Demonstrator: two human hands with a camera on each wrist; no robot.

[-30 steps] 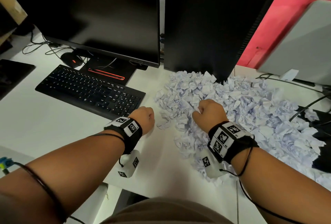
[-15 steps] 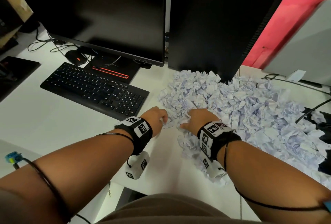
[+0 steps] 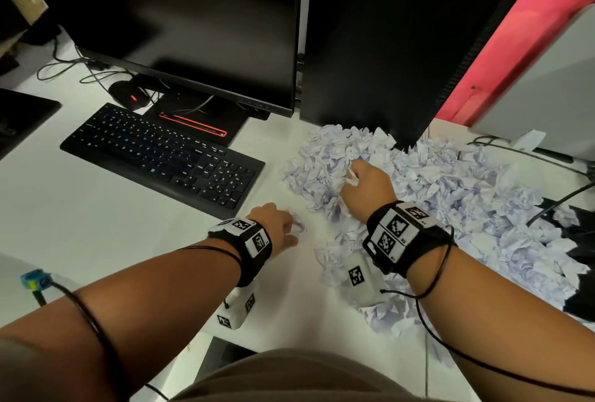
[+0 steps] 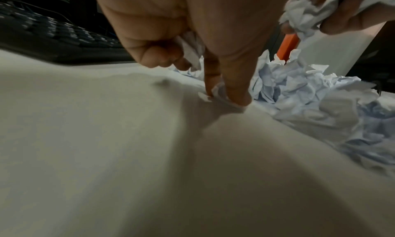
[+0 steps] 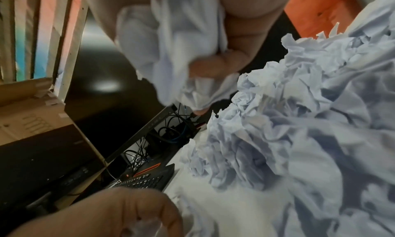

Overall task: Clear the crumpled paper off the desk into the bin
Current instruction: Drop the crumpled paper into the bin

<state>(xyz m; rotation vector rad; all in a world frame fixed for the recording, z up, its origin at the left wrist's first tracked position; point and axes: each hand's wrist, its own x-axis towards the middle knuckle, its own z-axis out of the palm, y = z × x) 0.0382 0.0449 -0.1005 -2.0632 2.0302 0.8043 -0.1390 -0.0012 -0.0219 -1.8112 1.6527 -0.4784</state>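
On white desk (image 3: pixel 96 215), black keyboard (image 3: pixel 167 154) left of both grips; pale-blue crumpled paper heap (image 3: pixel 450 195) spread; wads clutched by left hand (image 3: pixel 277 228) and right hand (image 3: pixel 367 189).

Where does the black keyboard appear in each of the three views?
Head: keyboard, left of centre, beside the paper pile.
Left wrist: keyboard, upper left, behind the left hand.
Right wrist: keyboard, lower centre, far and small.
Shared landmark: the paper pile, right of it in every view.
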